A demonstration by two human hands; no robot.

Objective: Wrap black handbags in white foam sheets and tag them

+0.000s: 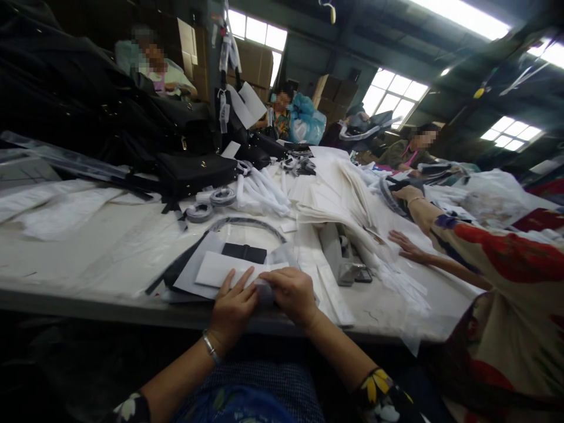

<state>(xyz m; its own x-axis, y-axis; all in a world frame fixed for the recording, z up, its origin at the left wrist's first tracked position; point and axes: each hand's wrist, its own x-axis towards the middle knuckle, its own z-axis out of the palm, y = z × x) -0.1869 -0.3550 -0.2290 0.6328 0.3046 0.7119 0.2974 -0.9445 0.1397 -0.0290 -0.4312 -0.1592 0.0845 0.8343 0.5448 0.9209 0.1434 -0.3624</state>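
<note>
A folded white strip (pixel 215 270), paper or thin foam, lies on a black bag (pixel 170 270) near the table's front edge. My left hand (pixel 233 308) rests on the strip's near edge with its fingers stretched out. Beside it, my right hand (pixel 293 292) is closed in a pinch on the right end of a thin white sheet (pixel 281 258); its fingertips partly hide the spot. A grey sheet (pixel 187 276) sticks out under the strip. Behind the strip are a flat black strap piece (pixel 244 252) and the bag's curved, wrapped handle (pixel 247 221).
A grey tape dispenser (pixel 337 252) and stacked white sheets (pixel 339 188) stand to the right. A co-worker's hand (pixel 408 245) and patterned sleeve (pixel 506 252) reach in there. Black bags (pixel 194 170) are piled at left. Rolled grey straps (pixel 199 212) and white tubes (pixel 264 191) lie behind.
</note>
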